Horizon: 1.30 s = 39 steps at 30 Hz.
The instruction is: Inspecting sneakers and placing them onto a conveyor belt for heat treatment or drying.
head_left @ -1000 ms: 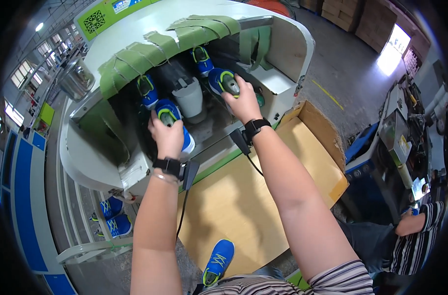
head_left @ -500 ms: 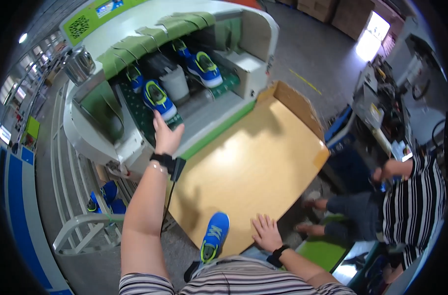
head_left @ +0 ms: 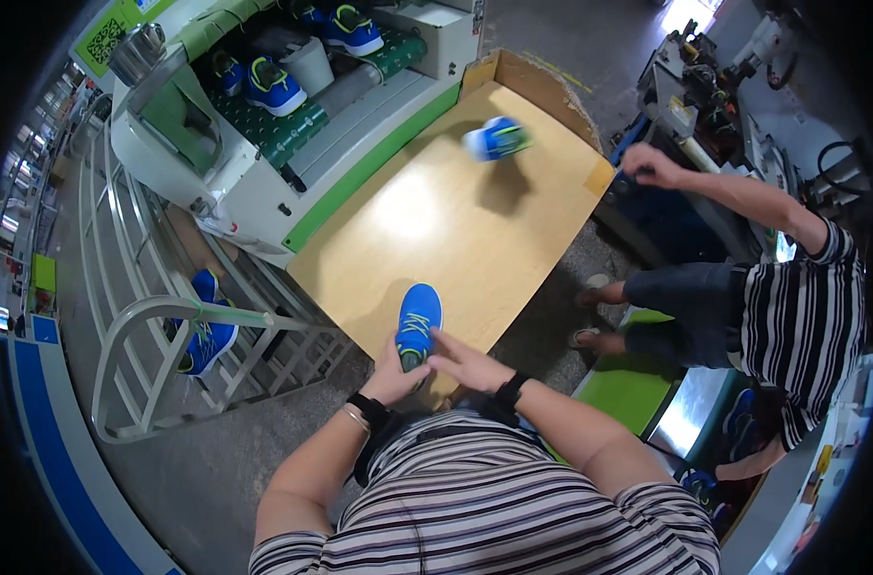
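A blue sneaker [head_left: 419, 311] with lime-green trim points away from me at the near edge of the wooden tabletop [head_left: 379, 240]. My left hand [head_left: 390, 376] grips its heel from the left. My right hand [head_left: 467, 362] holds it from the right, with the thumb by the shoe's opening. A second blue sneaker [head_left: 499, 139], smeared by motion, is over the far part of the tabletop with a dark shadow below it. To the right of it is a co-worker's outstretched hand [head_left: 652, 165], apart from the shoe.
A conveyor machine [head_left: 379, 110] at the far left carries several blue sneakers on its green belt. A cardboard guard [head_left: 551, 81] rims the tabletop's far edge. More sneakers lie on a metal rack [head_left: 206, 311] at left. A co-worker in a striped shirt [head_left: 801, 326] stands at right.
My left hand has come back from the shoe on the conveyor to the near sneaker. My right hand has left the tabletop for it too. A blurred sneaker has appeared over the tabletop; the co-worker's arm has stretched out.
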Tool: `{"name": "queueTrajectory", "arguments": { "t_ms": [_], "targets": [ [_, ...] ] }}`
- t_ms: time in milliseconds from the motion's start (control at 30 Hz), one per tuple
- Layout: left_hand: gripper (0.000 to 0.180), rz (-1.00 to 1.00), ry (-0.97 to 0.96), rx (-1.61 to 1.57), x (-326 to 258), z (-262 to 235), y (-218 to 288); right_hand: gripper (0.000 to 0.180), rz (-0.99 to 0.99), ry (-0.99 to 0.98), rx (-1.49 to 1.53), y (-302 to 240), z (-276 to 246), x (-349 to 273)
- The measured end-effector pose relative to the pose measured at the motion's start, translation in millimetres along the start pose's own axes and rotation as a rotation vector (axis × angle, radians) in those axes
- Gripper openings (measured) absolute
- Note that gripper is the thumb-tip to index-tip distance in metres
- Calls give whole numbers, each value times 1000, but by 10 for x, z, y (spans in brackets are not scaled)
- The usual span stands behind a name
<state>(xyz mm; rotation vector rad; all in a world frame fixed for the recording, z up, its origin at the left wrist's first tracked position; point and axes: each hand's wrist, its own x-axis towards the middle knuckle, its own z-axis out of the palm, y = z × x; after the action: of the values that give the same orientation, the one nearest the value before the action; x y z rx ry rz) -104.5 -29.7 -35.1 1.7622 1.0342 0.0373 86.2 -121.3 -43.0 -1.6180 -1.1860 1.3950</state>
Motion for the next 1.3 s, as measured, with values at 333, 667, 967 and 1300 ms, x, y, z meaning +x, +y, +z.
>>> {"name": "queueTrajectory", "arguments": {
  "t_ms": [333,667,967,1300],
  "targets": [
    [84,-2,-562,-391,401,-101,140,82,53,314,-34,-74,-310,70],
    [73,-79,240,-123,2597,-1079,855,80,-7,800,-69,42,-1341,309],
    [88,-151,116,-240,3658,-1164,1145,88,26,767,-226,294,-1470,453],
    [92,273,260,-295,3353,-165,1046,88,84,633,192,194,-1553,490]
  ]
}}
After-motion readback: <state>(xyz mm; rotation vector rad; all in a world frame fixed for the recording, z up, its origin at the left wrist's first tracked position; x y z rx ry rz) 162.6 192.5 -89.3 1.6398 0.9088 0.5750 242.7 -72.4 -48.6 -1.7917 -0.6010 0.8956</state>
